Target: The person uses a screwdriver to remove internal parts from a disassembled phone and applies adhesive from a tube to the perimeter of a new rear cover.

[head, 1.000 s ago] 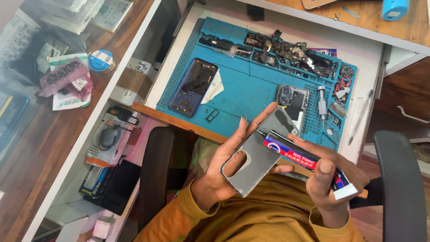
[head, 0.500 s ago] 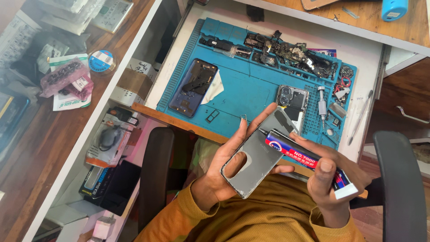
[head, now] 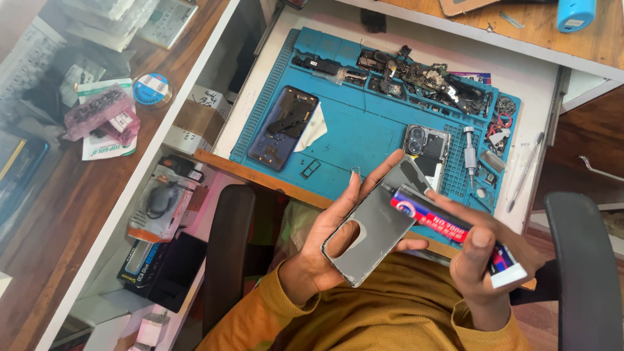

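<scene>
My left hand (head: 325, 250) holds a grey phone back cover (head: 374, 227) with a rounded camera cut-out, inner side up, over my lap. My right hand (head: 484, 257) grips a red, blue and white glue tube (head: 448, 224), its dark nozzle resting on the cover's upper edge. Beyond my hands lies a blue repair mat (head: 364, 130) in an open drawer. On the mat are an opened dark phone (head: 286, 127), a silver phone frame with camera lenses (head: 426, 146) and a heap of small black parts (head: 422, 75).
A screwdriver bit (head: 469, 153) and tweezers (head: 526, 172) lie at the mat's right. Boxes and packaged goods (head: 162, 208) fill a shelf at left. A wooden counter (head: 78, 188) holds packets and a tape roll (head: 151, 88). Black chair arms (head: 585, 266) flank me.
</scene>
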